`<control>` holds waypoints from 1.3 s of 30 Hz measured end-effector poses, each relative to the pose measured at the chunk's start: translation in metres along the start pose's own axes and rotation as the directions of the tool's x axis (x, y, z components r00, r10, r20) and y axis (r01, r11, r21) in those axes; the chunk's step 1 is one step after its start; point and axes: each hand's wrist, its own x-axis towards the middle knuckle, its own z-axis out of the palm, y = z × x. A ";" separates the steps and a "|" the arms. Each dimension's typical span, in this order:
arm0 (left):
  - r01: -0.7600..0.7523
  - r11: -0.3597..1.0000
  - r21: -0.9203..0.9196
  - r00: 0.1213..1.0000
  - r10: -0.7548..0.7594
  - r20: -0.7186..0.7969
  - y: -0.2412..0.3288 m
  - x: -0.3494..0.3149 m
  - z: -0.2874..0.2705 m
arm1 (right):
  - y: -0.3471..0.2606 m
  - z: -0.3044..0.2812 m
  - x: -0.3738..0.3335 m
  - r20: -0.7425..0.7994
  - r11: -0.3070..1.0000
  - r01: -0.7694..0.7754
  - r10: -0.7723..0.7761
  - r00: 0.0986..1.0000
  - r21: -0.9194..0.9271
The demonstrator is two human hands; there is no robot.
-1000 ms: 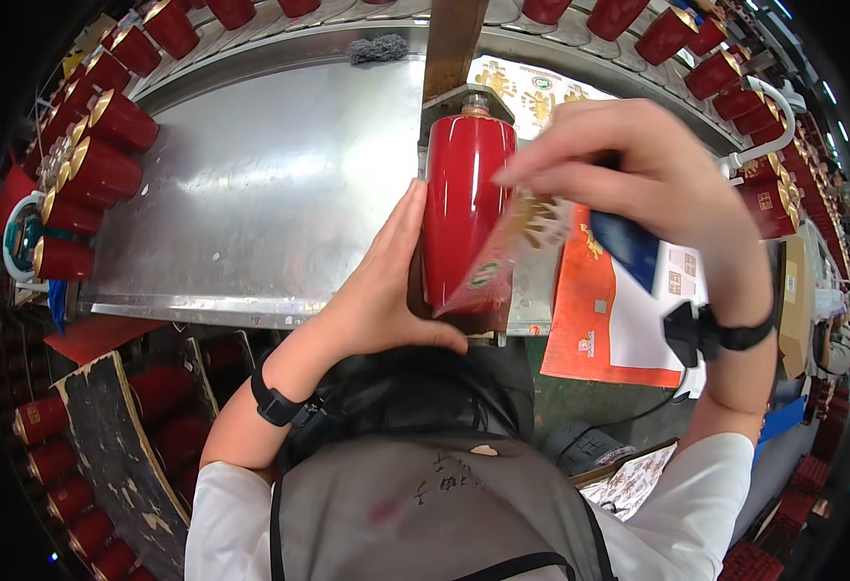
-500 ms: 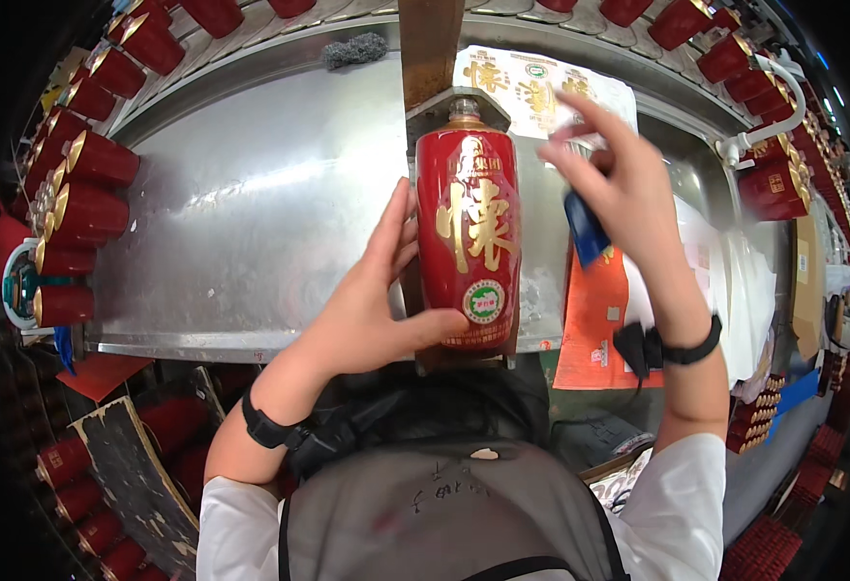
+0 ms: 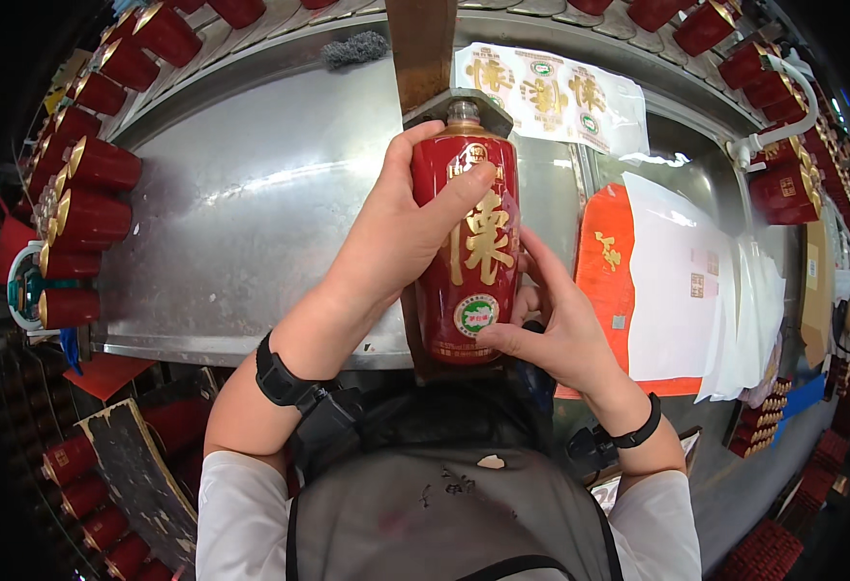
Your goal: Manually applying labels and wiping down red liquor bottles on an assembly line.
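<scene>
1. Red bottle: stands upright at the centre of the view, over the near edge of the steel worktable; gold characters and a round green-and-white seal face the camera; a gold collar and pale cap top the neck, just below a brown wooden post.
2. Left hand: wrapped around the upper left side of the bottle; fingers curled over the shoulder, thumb laid across the front near the top; grip closed on the bottle; a black band sits on the wrist.
3. Right hand: placed against the lower right side of the bottle; thumb pressed at the base just beside the round seal; fingers partly bent and resting along the bottle's right flank; contact is with the bottle only; a black wristband is worn.
4. Label sheets: white sheet printed with gold characters, lying on the table behind the bottle.
5. Orange-and-white sheets: stacked flat to the right of the bottle, just beside the right hand.
6. Rows of red bottles: laid on their sides along the left rim of the table, gold caps inward; more run along the far and right edges.
</scene>
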 end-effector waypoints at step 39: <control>0.018 1.000 -0.021 0.997 -0.017 0.070 -0.006 0.002 -0.007 | -0.006 0.004 0.005 -0.003 0.979 -0.095 0.097 0.995 0.183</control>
